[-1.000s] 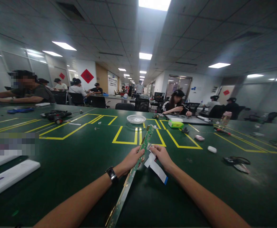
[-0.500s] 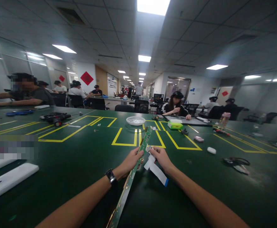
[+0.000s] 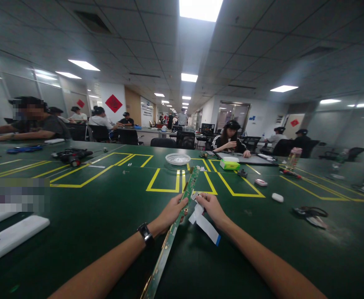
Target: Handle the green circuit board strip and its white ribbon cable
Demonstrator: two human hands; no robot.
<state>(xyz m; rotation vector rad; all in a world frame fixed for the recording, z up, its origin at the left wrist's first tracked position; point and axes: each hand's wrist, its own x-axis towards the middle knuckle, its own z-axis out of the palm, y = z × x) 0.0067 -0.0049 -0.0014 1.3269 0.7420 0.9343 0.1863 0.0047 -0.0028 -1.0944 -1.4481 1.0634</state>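
Note:
A long, narrow green circuit board slants up from the bottom edge, held above the table. My left hand is closed round it near its upper end, thumb on top. On the board's right side, my right hand pinches the upper end of a white flat ribbon cable close to the board's edge. The cable is folded near my fingers and hangs down to the right, ending in a blue tip. Whether its upper end sits in a connector I cannot tell.
The green table bears yellow tape outlines. Beyond the board stands a white plastic basket; to its right, a green tissue pack. White bars lie at left, a power drill farther back, a cable bundle at right. A co-worker sits opposite.
Almost nothing differs. Both hands keep their hold on the board and the ribbon cable; the view has shifted very slightly.

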